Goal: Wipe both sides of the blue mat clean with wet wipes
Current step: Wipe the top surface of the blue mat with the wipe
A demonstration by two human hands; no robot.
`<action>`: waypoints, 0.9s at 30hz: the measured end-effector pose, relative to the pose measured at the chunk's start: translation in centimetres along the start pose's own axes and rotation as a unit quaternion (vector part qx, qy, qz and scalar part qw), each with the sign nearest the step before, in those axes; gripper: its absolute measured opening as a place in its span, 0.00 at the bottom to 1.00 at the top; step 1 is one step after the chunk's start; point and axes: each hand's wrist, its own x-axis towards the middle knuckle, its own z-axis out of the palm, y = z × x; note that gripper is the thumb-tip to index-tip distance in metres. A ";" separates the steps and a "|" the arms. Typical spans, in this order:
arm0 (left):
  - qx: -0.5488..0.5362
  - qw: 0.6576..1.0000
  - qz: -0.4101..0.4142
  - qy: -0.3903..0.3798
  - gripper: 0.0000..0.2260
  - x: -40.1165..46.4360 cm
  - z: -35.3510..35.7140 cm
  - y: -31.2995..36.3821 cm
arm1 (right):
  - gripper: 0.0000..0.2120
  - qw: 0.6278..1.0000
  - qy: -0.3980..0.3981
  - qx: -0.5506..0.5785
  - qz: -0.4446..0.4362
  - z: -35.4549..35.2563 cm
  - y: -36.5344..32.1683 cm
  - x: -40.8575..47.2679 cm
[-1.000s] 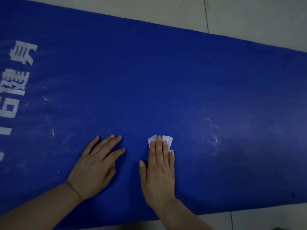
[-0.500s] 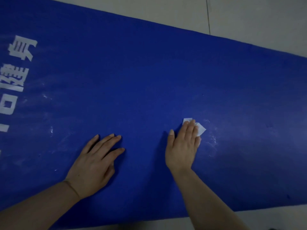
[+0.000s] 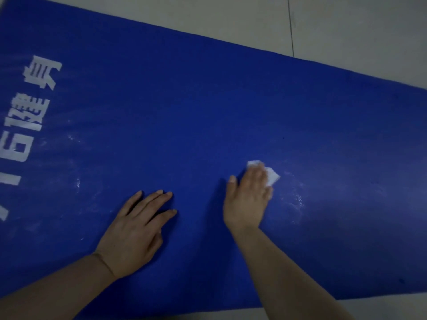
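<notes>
The blue mat (image 3: 208, 107) lies flat on the floor and fills most of the view, with white printed characters along its left end. My right hand (image 3: 248, 199) presses a folded white wet wipe (image 3: 271, 175) flat onto the mat with straight fingers; the wipe's corners stick out past the fingertips. My left hand (image 3: 136, 229) rests flat on the mat to the left of it, fingers spread and holding nothing. Pale wet streaks show on the mat just right of the wipe and near the left hand.
Light grey floor tiles (image 3: 346, 31) border the mat's far edge, with a dark grout line running away from me. A strip of floor (image 3: 381, 306) also shows at the mat's near edge, bottom right.
My right hand has slid the wipe away from me and to the right across the mat. My left hand has stayed in place.
</notes>
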 end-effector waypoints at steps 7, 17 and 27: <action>-0.005 1.000 -0.001 -0.009 0.19 0.1 -0.2 0.0 | 0.37 0.961 -0.079 0.014 -0.266 1.0 -4.3 -3.7; -0.012 0.995 -0.012 0.097 0.17 5.6 -1.6 -1.5 | 0.34 0.986 -0.036 0.027 -0.160 0.4 -3.6 -1.4; 0.026 0.997 -0.059 0.048 0.20 8.1 -0.8 -2.6 | 0.29 0.998 -0.022 0.051 -0.024 -0.5 0.4 3.6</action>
